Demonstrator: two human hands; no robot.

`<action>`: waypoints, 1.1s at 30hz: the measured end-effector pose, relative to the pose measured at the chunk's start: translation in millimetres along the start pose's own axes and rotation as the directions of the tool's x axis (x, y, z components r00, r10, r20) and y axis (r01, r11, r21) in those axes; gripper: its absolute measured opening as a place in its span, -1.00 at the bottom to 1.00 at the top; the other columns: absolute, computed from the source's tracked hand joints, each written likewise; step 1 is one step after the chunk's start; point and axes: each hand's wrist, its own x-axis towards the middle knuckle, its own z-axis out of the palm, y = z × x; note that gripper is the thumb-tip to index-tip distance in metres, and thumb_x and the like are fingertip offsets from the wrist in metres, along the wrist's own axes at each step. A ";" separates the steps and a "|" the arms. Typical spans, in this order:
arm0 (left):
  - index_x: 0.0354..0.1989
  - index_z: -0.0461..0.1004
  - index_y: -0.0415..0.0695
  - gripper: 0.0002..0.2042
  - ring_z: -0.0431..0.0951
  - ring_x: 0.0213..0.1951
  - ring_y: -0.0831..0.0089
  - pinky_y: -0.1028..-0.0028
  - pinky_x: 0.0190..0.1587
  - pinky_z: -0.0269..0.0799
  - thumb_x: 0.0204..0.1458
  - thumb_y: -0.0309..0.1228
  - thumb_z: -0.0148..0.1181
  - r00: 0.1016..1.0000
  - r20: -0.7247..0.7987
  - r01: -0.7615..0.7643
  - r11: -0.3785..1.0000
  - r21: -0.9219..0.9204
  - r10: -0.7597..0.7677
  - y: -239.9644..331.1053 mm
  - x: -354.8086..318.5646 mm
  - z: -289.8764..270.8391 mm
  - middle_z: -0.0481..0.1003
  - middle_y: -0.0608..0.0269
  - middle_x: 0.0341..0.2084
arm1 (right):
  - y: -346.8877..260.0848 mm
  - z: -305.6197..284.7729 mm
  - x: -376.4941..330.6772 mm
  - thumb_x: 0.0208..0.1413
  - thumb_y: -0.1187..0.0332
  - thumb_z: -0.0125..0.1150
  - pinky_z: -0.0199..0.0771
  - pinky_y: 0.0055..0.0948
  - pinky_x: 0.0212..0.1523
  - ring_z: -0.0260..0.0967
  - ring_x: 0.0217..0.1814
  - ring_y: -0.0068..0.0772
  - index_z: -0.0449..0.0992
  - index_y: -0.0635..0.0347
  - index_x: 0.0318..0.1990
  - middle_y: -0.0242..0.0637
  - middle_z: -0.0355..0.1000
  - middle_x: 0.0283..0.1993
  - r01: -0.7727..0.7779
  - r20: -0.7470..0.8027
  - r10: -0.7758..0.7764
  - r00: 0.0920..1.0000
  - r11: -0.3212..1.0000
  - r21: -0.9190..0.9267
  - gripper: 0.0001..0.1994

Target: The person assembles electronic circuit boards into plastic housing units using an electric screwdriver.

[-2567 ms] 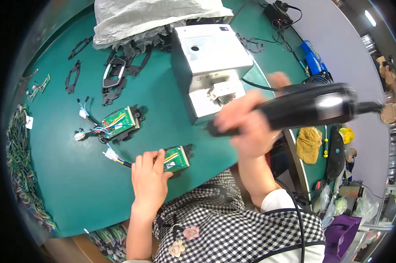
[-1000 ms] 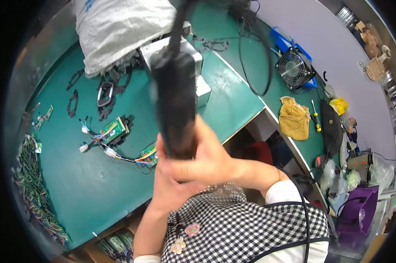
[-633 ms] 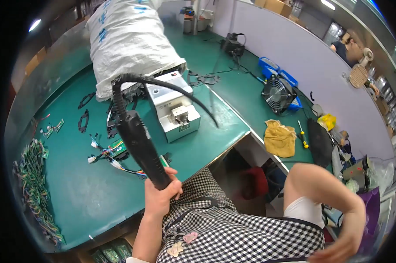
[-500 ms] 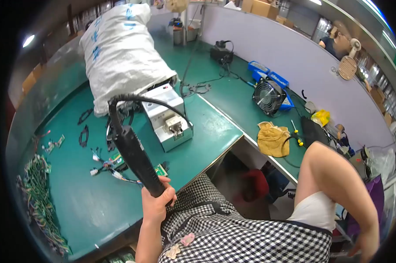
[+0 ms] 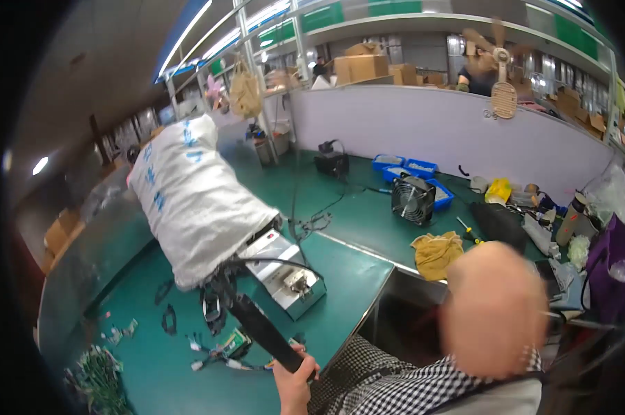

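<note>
My left hand [image 5: 296, 382] is closed around the lower end of a long black cylindrical handle [image 5: 265, 337]. The handle tilts up to the left over the green bench, and a black cable leaves its far end toward a grey metal machine [image 5: 274, 261]. Just left of the handle lies a small green circuit board [image 5: 235, 343] with coloured wires and white plugs. At the right, my bent right arm [image 5: 493, 311] is a smeared shape close to the view; the right hand itself does not show.
A large white woven sack [image 5: 198, 200] lies behind the machine. Bundled green wires [image 5: 99, 380] sit at the bench's left. A black fan [image 5: 413, 199], blue bins [image 5: 420, 168], a yellowish cloth [image 5: 437, 254] and a purple bag [image 5: 611, 266] are at the right.
The view has tilted up, showing more of the partition and shelves. My left hand still grips the black handle, which appears lower and further right. My right arm has risen nearer; its hand left view.
</note>
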 end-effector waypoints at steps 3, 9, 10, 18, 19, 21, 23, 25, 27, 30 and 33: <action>-0.22 0.23 -0.23 -0.67 0.36 -0.62 0.53 0.56 -0.64 0.28 -0.21 -0.60 0.15 0.993 0.116 -0.055 0.986 0.159 0.036 3.3 14.1 7.2 0.31 0.29 -0.59 | 132.2 51.5 -90.6 -0.12 0.10 0.19 0.25 -0.40 0.00 0.29 -0.08 -0.40 0.33 0.33 -0.04 -0.22 0.37 -0.15 -0.473 -0.558 0.741 0.374 0.670 0.573 -0.45; -0.03 0.12 -0.27 -0.48 0.33 -0.13 0.36 0.41 -0.08 0.26 -0.22 -0.51 0.17 0.969 0.211 -0.016 0.826 0.564 -0.125 -5.6 32.7 18.0 0.31 0.10 -0.22 | 247.3 68.0 -76.4 -0.23 0.32 0.31 -0.02 -0.28 0.19 0.05 0.21 -0.25 -0.03 0.25 0.19 -0.10 0.20 0.07 -0.100 -0.789 0.604 0.113 0.797 0.596 -0.19; 0.01 0.10 -0.27 -0.42 0.34 -0.13 0.24 0.36 -0.07 0.25 -0.24 -0.49 0.20 0.970 0.230 -0.064 0.834 0.548 -0.077 -5.8 34.2 14.9 0.31 0.04 -0.21 | 255.5 66.9 -80.2 -0.24 0.38 0.31 -0.05 -0.25 0.21 0.03 0.23 -0.21 -0.02 0.25 0.18 -0.10 0.27 0.01 -0.030 -0.775 0.616 0.143 0.785 0.619 -0.21; -0.06 0.30 -0.14 -0.31 0.17 0.04 0.10 0.08 0.15 -0.11 -0.50 -0.26 0.40 0.989 0.077 -0.050 -0.203 0.978 0.127 15.0 40.3 -77.4 0.24 0.03 -0.08 | 220.5 -24.0 -103.5 -0.18 0.57 0.14 0.41 -0.42 -0.43 0.34 -0.57 -0.42 -0.21 0.24 0.20 -0.28 0.30 -0.56 -0.207 -0.958 -0.119 -0.261 0.976 -0.065 -0.21; -0.11 0.35 -0.15 -0.38 0.24 -0.06 0.16 0.10 0.14 -0.06 -0.49 -0.30 0.39 0.985 0.106 -0.078 -0.199 0.977 0.133 13.6 40.9 -77.6 0.29 0.08 -0.18 | 223.2 -31.6 -107.2 -0.18 0.57 0.14 0.41 -0.42 -0.43 0.34 -0.57 -0.42 -0.21 0.24 0.20 -0.28 0.30 -0.56 -0.209 -0.957 -0.110 -0.269 0.976 -0.053 -0.21; -0.15 0.39 -0.16 -0.43 0.26 -0.10 0.19 0.11 0.14 -0.04 -0.48 -0.32 0.38 0.989 0.114 -0.099 -0.147 0.984 0.098 5.9 45.3 -80.8 0.31 0.12 -0.26 | 232.5 -40.8 -111.6 -0.18 0.61 0.11 0.40 -0.48 -0.43 0.32 -0.57 -0.48 -0.23 0.28 0.20 -0.30 0.30 -0.56 -0.393 -0.959 -0.165 -0.229 0.917 -0.063 -0.22; -0.20 0.42 -0.16 -0.48 0.28 -0.15 0.22 0.11 0.13 -0.02 -0.47 -0.34 0.38 0.990 0.125 -0.119 -0.094 0.989 0.067 0.0 49.2 -82.1 0.32 0.15 -0.33 | 243.5 -41.6 -115.8 -0.18 0.62 0.11 0.40 -0.50 -0.44 0.31 -0.57 -0.49 -0.23 0.30 0.19 -0.31 0.30 -0.56 -0.431 -0.958 -0.170 -0.231 0.901 -0.055 -0.22; -0.27 0.45 -0.16 -0.56 0.30 -0.23 0.27 0.13 0.12 0.01 -0.47 -0.37 0.36 0.982 0.163 -0.161 -0.026 0.987 0.093 -3.9 55.7 -83.2 0.29 0.20 -0.46 | 256.9 -40.5 -117.0 -0.21 0.62 0.13 0.37 -0.55 -0.40 0.29 -0.57 -0.55 -0.21 0.34 0.18 -0.36 0.32 -0.58 -0.452 -0.956 -0.167 -0.243 0.891 -0.041 -0.21; -0.27 0.45 -0.15 -0.55 0.30 -0.24 0.27 0.11 0.12 0.01 -0.47 -0.36 0.36 0.978 0.188 -0.186 -0.032 0.982 0.088 -7.8 57.5 -83.1 0.28 0.21 -0.45 | 261.2 -38.7 -124.2 -0.21 0.60 0.14 0.37 -0.53 -0.39 0.30 -0.56 -0.52 -0.23 0.30 0.19 -0.34 0.31 -0.57 -0.463 -0.973 -0.120 -0.200 0.886 -0.014 -0.20; -0.26 0.43 -0.14 -0.54 0.30 -0.27 0.28 0.09 0.11 0.02 -0.47 -0.35 0.36 0.979 0.167 -0.163 -0.044 0.986 0.119 3.1 55.5 -62.9 0.27 0.21 -0.45 | 264.6 -36.3 -138.3 -0.20 0.55 0.16 0.39 -0.45 -0.36 0.32 -0.53 -0.44 -0.28 0.19 0.22 -0.29 0.31 -0.56 -0.499 -0.998 -0.002 -0.056 0.866 0.026 -0.15; -0.26 0.42 -0.15 -0.52 0.30 -0.28 0.24 0.07 0.10 0.02 -0.49 -0.37 0.36 0.982 0.105 -0.100 -0.039 0.994 0.158 -1.0 53.7 -61.4 0.27 0.19 -0.43 | 267.1 -39.3 -132.9 -0.35 0.60 0.20 0.32 -0.57 -0.33 0.33 -0.48 -0.49 -0.21 0.32 0.21 -0.32 0.34 -0.60 -0.300 -0.994 0.101 -0.029 0.948 0.105 -0.11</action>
